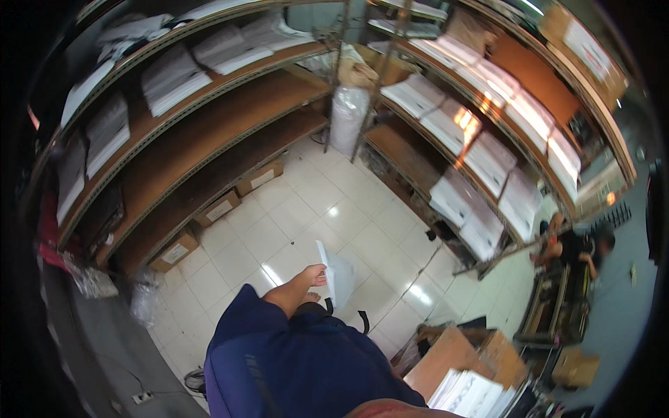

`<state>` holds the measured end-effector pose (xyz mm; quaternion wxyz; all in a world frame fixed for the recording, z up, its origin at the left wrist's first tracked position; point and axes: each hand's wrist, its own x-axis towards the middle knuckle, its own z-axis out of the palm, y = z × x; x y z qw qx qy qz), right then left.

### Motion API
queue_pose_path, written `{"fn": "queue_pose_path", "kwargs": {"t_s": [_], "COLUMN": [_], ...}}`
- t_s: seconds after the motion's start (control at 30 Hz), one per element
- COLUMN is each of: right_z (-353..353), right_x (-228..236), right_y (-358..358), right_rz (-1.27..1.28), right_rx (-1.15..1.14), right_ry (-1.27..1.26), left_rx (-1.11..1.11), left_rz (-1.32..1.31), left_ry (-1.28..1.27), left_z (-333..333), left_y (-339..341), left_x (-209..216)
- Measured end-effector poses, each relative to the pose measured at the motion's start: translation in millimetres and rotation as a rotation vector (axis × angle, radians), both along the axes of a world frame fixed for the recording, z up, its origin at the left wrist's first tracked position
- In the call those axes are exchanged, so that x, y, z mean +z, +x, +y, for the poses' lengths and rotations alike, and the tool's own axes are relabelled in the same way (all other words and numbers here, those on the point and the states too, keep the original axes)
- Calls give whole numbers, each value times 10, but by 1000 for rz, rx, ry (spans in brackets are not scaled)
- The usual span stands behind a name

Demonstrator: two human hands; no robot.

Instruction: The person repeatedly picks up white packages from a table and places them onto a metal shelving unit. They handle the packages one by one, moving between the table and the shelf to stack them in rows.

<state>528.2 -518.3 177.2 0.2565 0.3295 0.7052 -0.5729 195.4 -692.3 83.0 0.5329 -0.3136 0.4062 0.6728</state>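
Observation:
My left hand [317,274] is closed around the edge of a thin, white, partly see-through sheet or flat plastic bag [339,279]. It hangs over the tiled floor, in front of my blue shirt [306,362]. Part of my bare foot [311,297] shows below that hand, beside a black strap [364,321]. A strip of bare skin [397,409] lies at the lower edge, but my right hand is out of view.
Metal-framed shelves [202,146] with stacks of plastic-wrapped sheets [171,80] stand left and right. Cardboard boxes [174,251] sit under the left shelves. A tall plastic-wrapped roll [346,118] fills the corner. An open carton [446,359] and papers [470,396] are lower right; another person [575,247] sits beyond.

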Motion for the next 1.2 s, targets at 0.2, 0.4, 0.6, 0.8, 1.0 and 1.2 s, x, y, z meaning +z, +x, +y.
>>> {"fn": "queue_pose_path", "kwargs": {"t_s": [0.2,0.4,0.6,0.8,1.0,1.2], "right_z": [564,756,56,370,686,541], "right_x": [-584,-1278,-1022,379,1191,1469], "right_y": [-70,-177,-1482,-737,923,1963], "right_rz": [-39,-557,-175,252,153,62], "right_rx": [617,-152,-111,-543,-1153,-1592], "right_ry": [603,-55,110,618,923,971], "left_rx": [69,-68,-225,-580,-622,-431], "left_rz": [32,27,-40,142,438,268], "left_ry": [-47,33,-139,-13,23,-134], "left_z": [-733,-855,-227,244,755,1152], "left_y": [-803,-1151,-1471,-1367,-986,-382], "left_x": [-189,-548,-472,-169,-505,-509]}}
